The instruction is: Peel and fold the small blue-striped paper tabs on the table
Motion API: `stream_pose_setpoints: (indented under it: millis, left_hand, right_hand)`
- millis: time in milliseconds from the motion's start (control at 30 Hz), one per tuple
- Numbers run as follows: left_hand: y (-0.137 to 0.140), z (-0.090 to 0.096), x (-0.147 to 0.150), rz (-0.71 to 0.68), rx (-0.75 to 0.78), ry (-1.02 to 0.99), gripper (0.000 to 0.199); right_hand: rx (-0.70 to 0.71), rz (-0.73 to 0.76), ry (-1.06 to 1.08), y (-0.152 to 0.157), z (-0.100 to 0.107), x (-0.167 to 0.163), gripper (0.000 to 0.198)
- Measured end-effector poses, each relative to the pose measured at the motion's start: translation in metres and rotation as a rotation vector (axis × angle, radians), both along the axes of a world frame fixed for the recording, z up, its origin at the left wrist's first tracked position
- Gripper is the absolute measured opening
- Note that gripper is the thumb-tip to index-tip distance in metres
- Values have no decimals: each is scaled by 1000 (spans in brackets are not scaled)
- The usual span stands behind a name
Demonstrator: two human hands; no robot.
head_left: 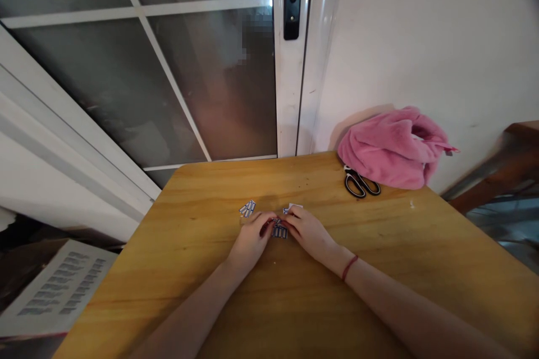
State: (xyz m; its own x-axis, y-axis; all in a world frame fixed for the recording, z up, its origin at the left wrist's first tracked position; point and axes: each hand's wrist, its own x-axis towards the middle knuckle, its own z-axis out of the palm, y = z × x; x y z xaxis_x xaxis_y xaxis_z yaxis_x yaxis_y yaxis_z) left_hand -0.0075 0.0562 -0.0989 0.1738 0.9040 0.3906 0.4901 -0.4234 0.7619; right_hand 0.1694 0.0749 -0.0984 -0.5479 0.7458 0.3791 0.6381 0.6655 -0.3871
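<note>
Blue-edged slips [279, 232]: head view, small cluster between the hands, at the fingertips.
Left hand [251, 240], right hand [311, 233]: fingertips curled in close; pinching or only touching, cannot tell.
Crowded fingers: might bend or skew a slip.
Loose slips [249, 208]: just beyond left fingers; a careless knuckle could scatter them.

Most probably room in home; which room, cannot tell. Signs: wooden table [400, 235] standing close to white-framed door [210, 78] with dark glass panes and black handle [291, 5]; plain white wall [421, 28]; on table, soft pink plush cloth [387, 146] and ordinary scissors [362, 184]. Low at left, white printed item [63, 286], perhaps box.
</note>
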Motion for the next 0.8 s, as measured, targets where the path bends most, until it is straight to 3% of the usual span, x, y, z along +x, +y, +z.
stream_pose_setpoints:
  millis: [400,567,800]
  left_hand:
    - [1,1,0,46,-73,-70,13]
    - [2,-3,0,14,-81,-85,24]
    - [1,2,2,-15,-47,-51,17]
  right_hand:
    - [-116,-100,102,1,0,3,20]
    - [-156,-80,89,2,2,4,20]
    - [-171,-53,127,3,1,2,19]
